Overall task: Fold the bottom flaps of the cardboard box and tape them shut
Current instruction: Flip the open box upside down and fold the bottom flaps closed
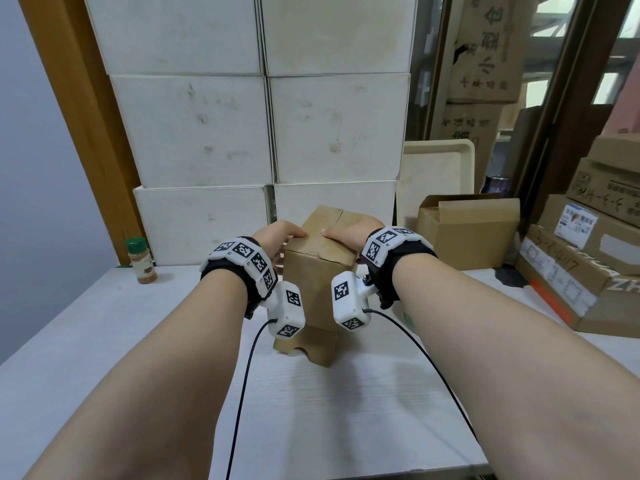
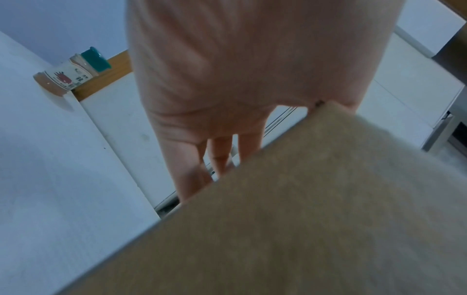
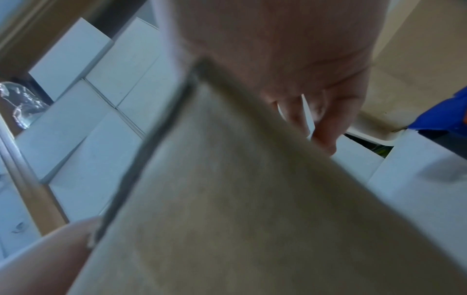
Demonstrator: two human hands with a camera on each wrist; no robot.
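Observation:
A small brown cardboard box [image 1: 318,271] stands on end on the white table [image 1: 311,427]. Its upper flaps are folded in, with a seam across the top. Its lower flaps rest on the table. My left hand [image 1: 277,237] holds the box's upper left corner, with the thumb on top. In the left wrist view its fingers [image 2: 222,155] run down behind the box [image 2: 303,219]. My right hand [image 1: 349,233] holds the upper right corner, thumb on top. In the right wrist view the thumb [image 3: 50,249] and the fingers [image 3: 326,123] lie on opposite faces of the box [image 3: 227,199]. No tape is in view.
A green-capped spice jar [image 1: 141,261] stands at the table's back left. Stacked white boxes [image 1: 263,133] form a wall behind. An open brown box [image 1: 467,230] and a cream tray [image 1: 436,171] sit at the back right. Piled cartons [image 1: 588,265] crowd the right edge.

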